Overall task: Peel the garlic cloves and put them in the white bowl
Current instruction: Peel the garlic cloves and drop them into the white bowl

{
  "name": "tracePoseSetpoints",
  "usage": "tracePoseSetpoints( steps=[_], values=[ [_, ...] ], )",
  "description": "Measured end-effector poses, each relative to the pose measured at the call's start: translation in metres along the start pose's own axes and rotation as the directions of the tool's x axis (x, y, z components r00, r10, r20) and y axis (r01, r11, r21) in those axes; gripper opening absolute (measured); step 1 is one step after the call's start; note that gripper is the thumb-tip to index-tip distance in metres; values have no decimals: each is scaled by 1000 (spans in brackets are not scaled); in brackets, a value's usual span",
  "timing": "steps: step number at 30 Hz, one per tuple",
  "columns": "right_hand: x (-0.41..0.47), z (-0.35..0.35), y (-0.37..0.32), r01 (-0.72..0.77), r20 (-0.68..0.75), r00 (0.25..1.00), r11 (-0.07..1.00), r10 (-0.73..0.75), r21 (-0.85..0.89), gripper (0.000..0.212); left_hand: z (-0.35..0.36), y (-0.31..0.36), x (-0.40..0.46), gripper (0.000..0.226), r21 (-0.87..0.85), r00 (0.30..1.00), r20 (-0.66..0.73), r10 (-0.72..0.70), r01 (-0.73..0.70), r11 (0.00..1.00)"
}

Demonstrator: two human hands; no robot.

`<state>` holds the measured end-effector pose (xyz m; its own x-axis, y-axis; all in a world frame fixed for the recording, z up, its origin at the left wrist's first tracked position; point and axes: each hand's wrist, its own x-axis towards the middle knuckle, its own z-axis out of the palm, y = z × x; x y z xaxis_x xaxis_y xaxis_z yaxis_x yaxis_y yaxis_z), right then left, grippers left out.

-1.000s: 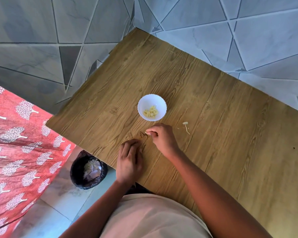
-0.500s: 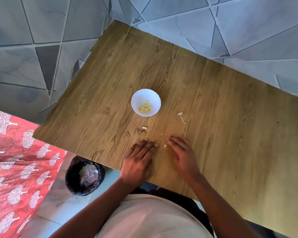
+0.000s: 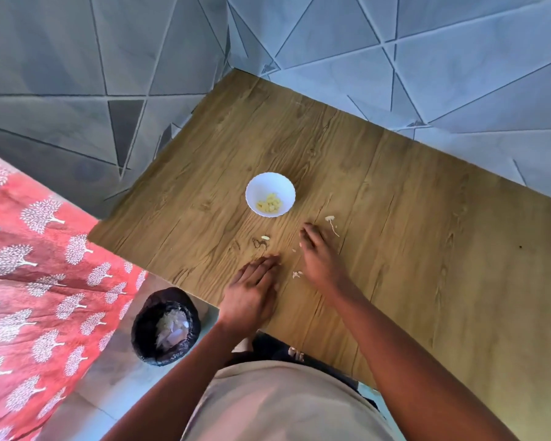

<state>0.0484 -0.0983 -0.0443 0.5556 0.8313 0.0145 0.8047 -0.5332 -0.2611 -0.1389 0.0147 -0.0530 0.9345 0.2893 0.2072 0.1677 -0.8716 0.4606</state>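
We rest both grips, left hand (image 3: 252, 289) and right hand (image 3: 317, 254), flat and empty on the desk (image 3: 427, 249), seemingly gathering peel scraps (image 3: 297, 274), cloves already in the white bowl (image 3: 269, 183).

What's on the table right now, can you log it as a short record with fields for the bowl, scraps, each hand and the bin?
bowl: white bowl on the wooden table, peeled garlic cloves inside
scraps: peel bits lying loose on the table
left hand: flat on the table, holding nothing
right hand: fingers down on the table among the scraps
bin: black bin on the floor, peels inside
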Motion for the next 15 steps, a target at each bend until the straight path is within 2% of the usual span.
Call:
tracePoseSetpoints(
  steps=[3,5,8,11,13,15],
  values=[
    [-39,5,-2,213,-30,977,975,-212,59,48,0,13,2,44,-2,998,8,-54,54,999],
    [-48,-4,4,258,-103,964,958,-246,124,48,3,21,3,50,11,994,37,-100,100,995],
    [-27,-22,37,99,-257,965,975,-45,201,46,11,28,2,63,97,985,82,-150,142,985],
    [13,-22,77,-86,-254,957,975,138,203,51,13,22,4,68,123,984,78,-161,151,981],
    [24,-12,85,-136,-181,970,979,163,153,61,14,20,5,70,136,986,78,-151,139,981],
    [15,0,75,-75,-154,983,989,94,126,66,14,20,4,71,135,985,69,-157,147,980]
  ],
)
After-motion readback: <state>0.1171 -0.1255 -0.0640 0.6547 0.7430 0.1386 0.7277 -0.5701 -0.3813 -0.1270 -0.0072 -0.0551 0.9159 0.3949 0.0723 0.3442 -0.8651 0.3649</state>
